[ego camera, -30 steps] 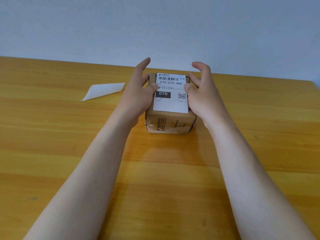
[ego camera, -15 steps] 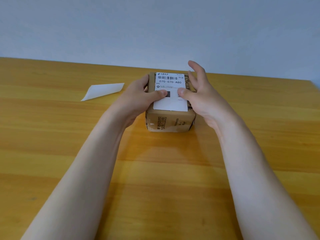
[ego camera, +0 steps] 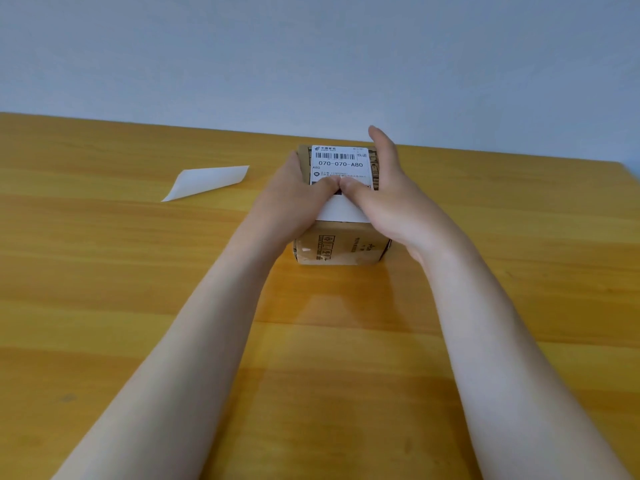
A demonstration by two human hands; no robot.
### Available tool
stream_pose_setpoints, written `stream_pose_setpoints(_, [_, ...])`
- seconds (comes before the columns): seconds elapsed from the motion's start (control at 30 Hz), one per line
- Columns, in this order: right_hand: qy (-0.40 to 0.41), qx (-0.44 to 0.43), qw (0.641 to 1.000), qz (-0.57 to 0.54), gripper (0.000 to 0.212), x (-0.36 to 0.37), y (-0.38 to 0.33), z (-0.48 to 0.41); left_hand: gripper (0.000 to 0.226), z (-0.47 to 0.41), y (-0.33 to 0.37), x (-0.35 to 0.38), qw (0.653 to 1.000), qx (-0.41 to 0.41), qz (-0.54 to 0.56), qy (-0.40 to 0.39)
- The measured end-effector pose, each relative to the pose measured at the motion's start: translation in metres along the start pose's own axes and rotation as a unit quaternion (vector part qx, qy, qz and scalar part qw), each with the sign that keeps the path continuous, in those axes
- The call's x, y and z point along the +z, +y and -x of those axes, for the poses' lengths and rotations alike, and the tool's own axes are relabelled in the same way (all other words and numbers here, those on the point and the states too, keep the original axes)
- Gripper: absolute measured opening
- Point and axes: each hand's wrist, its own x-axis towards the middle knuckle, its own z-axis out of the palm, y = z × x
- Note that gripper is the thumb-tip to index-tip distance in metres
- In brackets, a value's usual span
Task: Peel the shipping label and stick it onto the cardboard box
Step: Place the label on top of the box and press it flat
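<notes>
A small brown cardboard box (ego camera: 341,249) stands on the wooden table, a little beyond its middle. The white shipping label (ego camera: 339,164), with a barcode and "070-070-A80", lies flat on the box's top. My left hand (ego camera: 294,195) rests against the box's left side and my right hand (ego camera: 391,192) against its right side. Both thumbs lie on the label's middle and their tips touch each other. The fingers of my left hand are hidden behind the box; my right fingers stretch along the far right edge.
The peeled white backing paper (ego camera: 207,181) lies curled on the table (ego camera: 138,306) to the left of the box. A pale wall runs behind the table's far edge. The right table edge shows at far right.
Both thumbs have slid inward across the label until they meet at its middle. The hands have closed in against the box's sides.
</notes>
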Motion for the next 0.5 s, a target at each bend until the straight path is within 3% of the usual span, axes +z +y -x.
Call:
stream_pose_setpoints(0.17, [-0.008,-0.003,0.999,-0.043,0.084,-0.008,0.006,-0.003,0.041,-0.001,-0.002,-0.010,0.999,0.006,-0.004,-0.031])
stream_pose_setpoints(0.3, [-0.013,0.005,0.993,-0.117,0.112,-0.017,0.017,-0.007,0.048,-0.001,-0.005,-0.021,0.998,0.013,0.036,-0.058])
stream_pose_setpoints(0.5, [-0.100,0.012,0.990,-0.104,0.144,-0.028,0.017,-0.004,0.061,-0.003,-0.009,-0.034,0.990,0.026,0.028,-0.134])
